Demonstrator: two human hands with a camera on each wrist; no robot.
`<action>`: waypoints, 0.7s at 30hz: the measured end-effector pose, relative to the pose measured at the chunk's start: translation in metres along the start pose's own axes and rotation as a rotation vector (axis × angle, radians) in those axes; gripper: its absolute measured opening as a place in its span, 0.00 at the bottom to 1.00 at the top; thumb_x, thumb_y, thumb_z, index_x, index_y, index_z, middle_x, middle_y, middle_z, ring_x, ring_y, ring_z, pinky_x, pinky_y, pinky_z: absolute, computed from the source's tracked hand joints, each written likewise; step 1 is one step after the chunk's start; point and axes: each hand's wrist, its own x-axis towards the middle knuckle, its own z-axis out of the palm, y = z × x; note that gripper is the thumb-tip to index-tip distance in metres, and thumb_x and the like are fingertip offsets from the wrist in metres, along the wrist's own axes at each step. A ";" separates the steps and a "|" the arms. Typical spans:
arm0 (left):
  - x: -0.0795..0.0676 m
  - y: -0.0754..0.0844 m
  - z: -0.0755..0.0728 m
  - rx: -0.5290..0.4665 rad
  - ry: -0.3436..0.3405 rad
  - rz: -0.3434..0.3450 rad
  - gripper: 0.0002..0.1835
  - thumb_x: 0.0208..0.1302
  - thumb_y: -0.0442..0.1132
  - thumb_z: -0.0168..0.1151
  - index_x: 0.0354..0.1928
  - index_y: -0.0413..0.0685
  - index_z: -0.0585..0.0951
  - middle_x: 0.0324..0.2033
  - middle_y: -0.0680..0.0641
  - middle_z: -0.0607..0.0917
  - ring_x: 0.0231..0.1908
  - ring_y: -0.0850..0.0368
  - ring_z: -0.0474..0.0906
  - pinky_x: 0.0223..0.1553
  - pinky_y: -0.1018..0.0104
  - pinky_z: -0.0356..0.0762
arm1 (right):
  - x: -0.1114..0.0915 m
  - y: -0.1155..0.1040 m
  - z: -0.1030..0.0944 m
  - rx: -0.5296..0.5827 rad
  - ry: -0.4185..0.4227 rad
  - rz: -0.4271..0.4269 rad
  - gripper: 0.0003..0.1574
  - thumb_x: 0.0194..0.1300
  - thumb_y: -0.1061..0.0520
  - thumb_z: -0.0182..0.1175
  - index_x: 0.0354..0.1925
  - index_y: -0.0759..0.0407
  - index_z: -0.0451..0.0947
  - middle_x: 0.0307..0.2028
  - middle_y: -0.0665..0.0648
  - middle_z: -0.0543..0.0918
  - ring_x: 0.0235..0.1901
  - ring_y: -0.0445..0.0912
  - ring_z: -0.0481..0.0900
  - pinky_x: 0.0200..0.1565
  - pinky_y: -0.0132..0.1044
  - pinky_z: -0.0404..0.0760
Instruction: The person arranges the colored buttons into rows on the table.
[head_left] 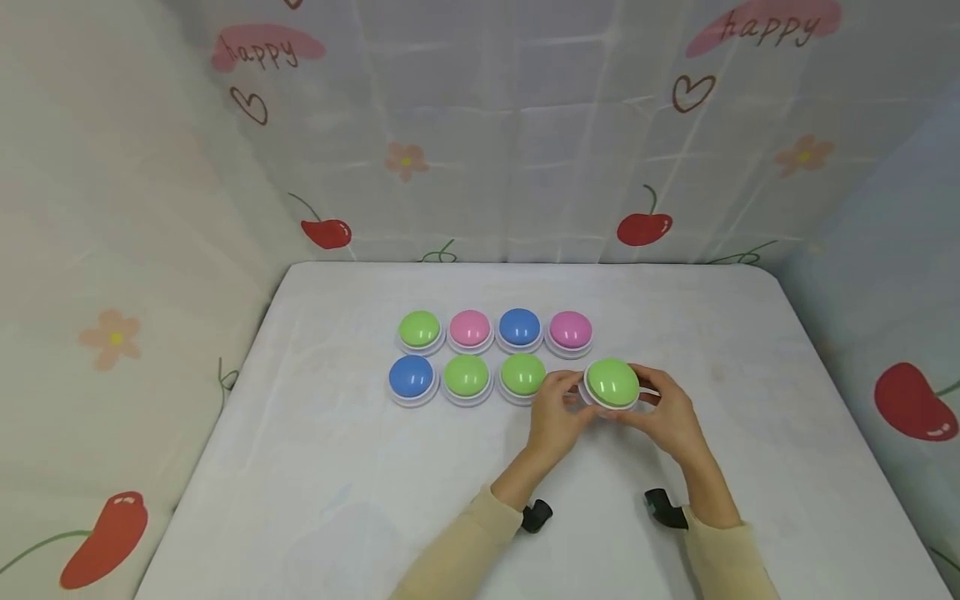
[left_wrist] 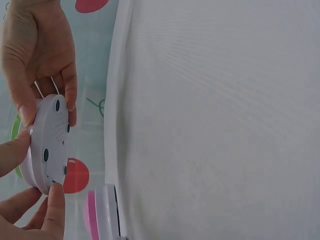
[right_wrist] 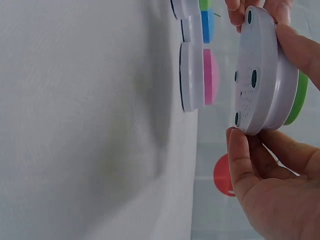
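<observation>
Both hands hold a green-topped push button [head_left: 613, 382] with a round white base, lifted above the table. My left hand [head_left: 557, 419] grips its left rim between thumb and fingers, and my right hand [head_left: 670, 419] does the same on the right. In the wrist views the button's white underside [left_wrist: 54, 135] shows, with dark round feet and small speaker holes. Two rows of similar buttons stand to the left. The front row has a blue button [head_left: 411, 377] and two green ones; nearest the left hand is the green button [head_left: 522, 375], partly hidden by it.
In the back row stand a green button [head_left: 419, 330], a pink button [head_left: 470, 329], a blue button [head_left: 520, 327] and a magenta button [head_left: 570, 331]. All rest on a white-covered table [head_left: 300, 467]. Printed curtains [head_left: 510, 125] hang behind and beside it.
</observation>
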 end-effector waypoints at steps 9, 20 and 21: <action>-0.004 -0.004 -0.007 0.075 0.086 -0.002 0.25 0.48 0.33 0.76 0.51 0.35 0.82 0.48 0.40 0.83 0.44 0.49 0.83 0.44 0.74 0.82 | 0.014 -0.003 0.013 0.012 -0.068 0.027 0.51 0.45 0.56 0.79 0.64 0.69 0.67 0.59 0.69 0.75 0.59 0.60 0.73 0.59 0.52 0.77; -0.008 -0.004 -0.003 0.238 0.110 -0.020 0.24 0.50 0.34 0.74 0.50 0.33 0.82 0.41 0.40 0.85 0.35 0.51 0.81 0.38 0.72 0.79 | 0.031 0.004 0.021 -0.015 -0.119 0.069 0.50 0.46 0.61 0.77 0.65 0.70 0.66 0.59 0.71 0.75 0.57 0.63 0.74 0.57 0.55 0.78; -0.008 -0.004 -0.002 0.251 0.111 -0.014 0.23 0.50 0.34 0.74 0.49 0.33 0.82 0.40 0.40 0.85 0.34 0.51 0.81 0.37 0.72 0.79 | 0.032 0.005 0.022 -0.016 -0.123 0.073 0.51 0.46 0.60 0.77 0.65 0.70 0.66 0.59 0.71 0.75 0.57 0.62 0.75 0.57 0.55 0.78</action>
